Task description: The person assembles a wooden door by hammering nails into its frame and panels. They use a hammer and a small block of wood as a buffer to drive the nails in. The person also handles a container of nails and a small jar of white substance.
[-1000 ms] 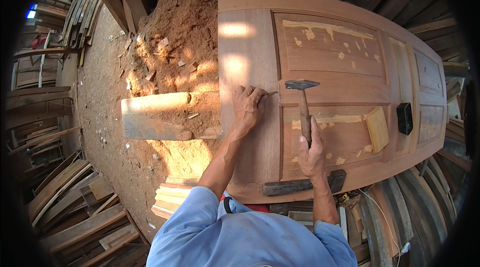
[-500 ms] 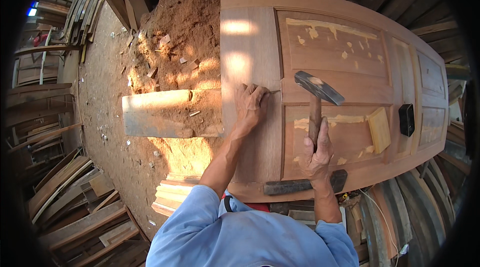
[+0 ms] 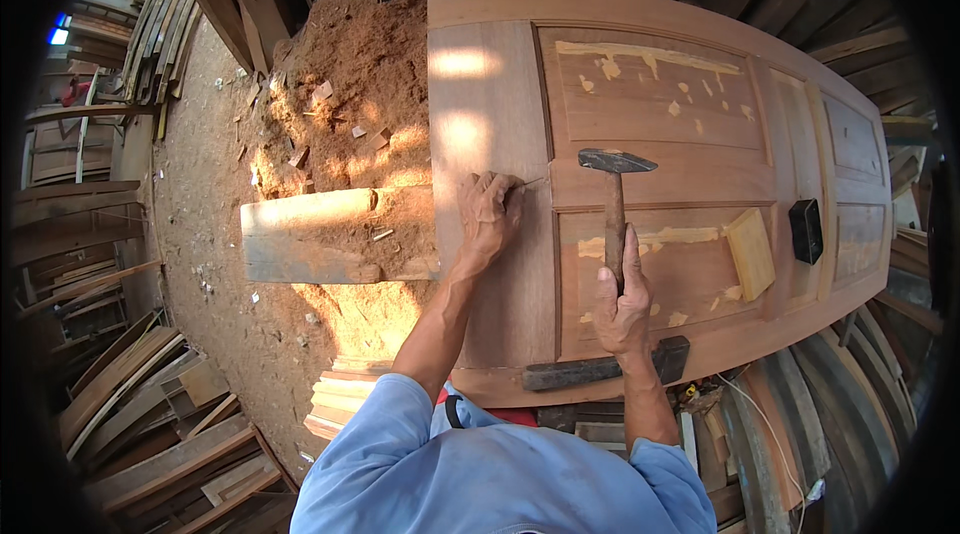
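1 hammer point(image 3: 614, 204), long axis fwd, head point(image 3: 617, 162) far, R hand point(image 3: 625, 312) gripping; L hand point(image 3: 489, 218) pinching rod point(image 3: 536, 181)

Thin pin point(image 3: 537, 180): partly hidden by the left hand point(image 3: 488, 214) on the panelled door point(image 3: 510, 319); too fine to identify.
Hammer point(image 3: 614, 199): lower handle partly hidden in the right hand point(image 3: 624, 312), over the door.
Dark tool point(image 3: 575, 373): on the door's near edge, partly covered by the right forearm point(image 3: 647, 404).
Blue shirt point(image 3: 500, 469): nearer than the door, cut off below.
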Demonstrator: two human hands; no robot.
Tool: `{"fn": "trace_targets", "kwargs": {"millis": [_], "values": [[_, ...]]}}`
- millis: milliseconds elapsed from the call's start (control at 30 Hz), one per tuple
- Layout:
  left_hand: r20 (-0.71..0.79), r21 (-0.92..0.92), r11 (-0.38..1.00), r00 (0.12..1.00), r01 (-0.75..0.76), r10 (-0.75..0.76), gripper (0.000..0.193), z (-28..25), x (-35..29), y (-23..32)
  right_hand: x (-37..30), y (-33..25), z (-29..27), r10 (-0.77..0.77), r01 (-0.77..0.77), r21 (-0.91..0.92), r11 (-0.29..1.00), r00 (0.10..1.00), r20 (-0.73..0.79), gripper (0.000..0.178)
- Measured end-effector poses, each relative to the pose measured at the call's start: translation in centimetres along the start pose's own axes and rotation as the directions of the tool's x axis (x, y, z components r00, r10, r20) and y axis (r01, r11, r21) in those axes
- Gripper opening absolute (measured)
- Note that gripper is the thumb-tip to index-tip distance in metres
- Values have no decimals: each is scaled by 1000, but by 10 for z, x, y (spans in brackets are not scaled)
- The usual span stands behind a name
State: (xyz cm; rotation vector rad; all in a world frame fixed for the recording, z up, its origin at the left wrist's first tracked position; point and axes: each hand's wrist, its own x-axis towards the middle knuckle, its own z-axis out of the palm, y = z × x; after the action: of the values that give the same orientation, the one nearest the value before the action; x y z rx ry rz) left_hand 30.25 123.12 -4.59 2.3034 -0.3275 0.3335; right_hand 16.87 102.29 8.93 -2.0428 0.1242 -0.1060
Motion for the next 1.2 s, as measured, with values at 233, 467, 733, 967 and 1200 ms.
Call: {"fn": "trace_targets", "kwargs": {"millis": [233,467,733,967,1200], "values": [[56,73,997,998,-14,10,14,-11,4,14,0,16,7,-132,127,-163,978,991,-25,64],[96,75,997,995,19,-26,12,-7,1,8,0,35,20,-8,36,-282,959,995,100,65],[73,96,995,997,-1,-6,15,-12,0,12,10,15,2,-233,223,-213,951,972,-21,69],[68,53,998,997,-25,21,15,-6,-3,11,18,31,3,144,-15,-479,878,962,234,71],[59,74,997,998,-18,13,15,-12,4,11,0,-9,-9,-352,336,-125,934,923,-152,68]]}}
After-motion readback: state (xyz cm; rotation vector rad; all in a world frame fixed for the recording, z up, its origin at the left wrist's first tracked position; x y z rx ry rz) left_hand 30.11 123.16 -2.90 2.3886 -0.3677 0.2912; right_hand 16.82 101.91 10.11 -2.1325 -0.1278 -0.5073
